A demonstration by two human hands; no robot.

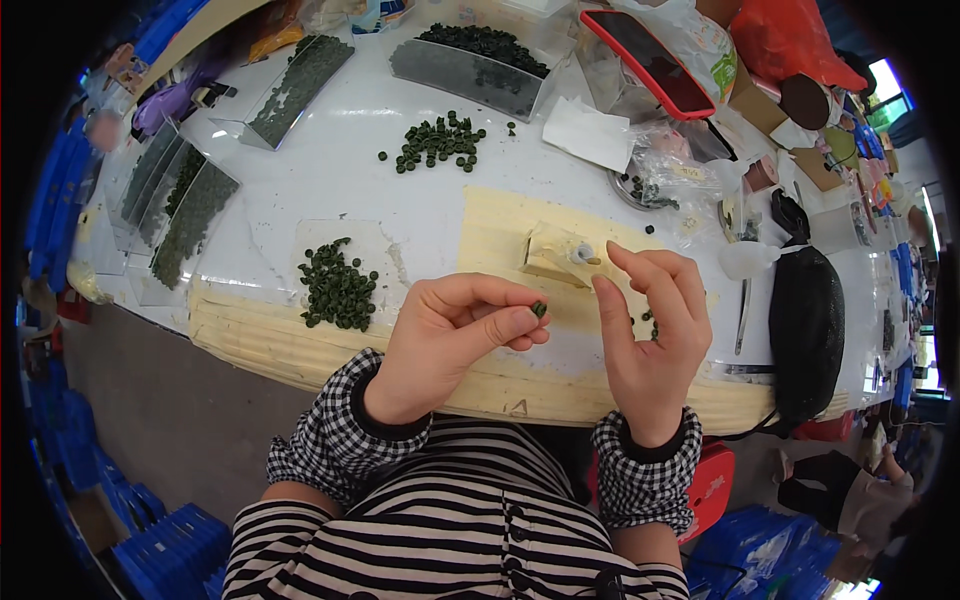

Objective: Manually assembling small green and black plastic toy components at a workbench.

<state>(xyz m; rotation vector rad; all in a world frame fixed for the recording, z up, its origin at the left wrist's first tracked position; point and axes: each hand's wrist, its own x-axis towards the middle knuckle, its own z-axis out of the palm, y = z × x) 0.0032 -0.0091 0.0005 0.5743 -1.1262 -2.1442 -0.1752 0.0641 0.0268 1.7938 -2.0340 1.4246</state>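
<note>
Between thumb and forefinger, my left hand [455, 335] pinches a small dark green round part [539, 309]. Its other fingers curl beneath. To the right, my right hand [655, 330] has thumb and forefinger spread apart, with nothing visible between them. Just beyond its fingertips stands a yellow-taped block [550, 252] with a short pale grey post [583, 253] on it. Left of my left hand lies a pile of similar green parts [338, 285]. Another loose heap of green parts [440, 142] lies farther back. A few more show partly hidden behind my right hand.
Clear trays [470, 78] of green parts stand at the back and left. A red-framed phone [650, 65] leans at the back right. White paper [587, 130], tweezers [743, 315] and a black mesh bag [806, 330] lie rightward. Yellow tape covers the table's front edge [290, 335].
</note>
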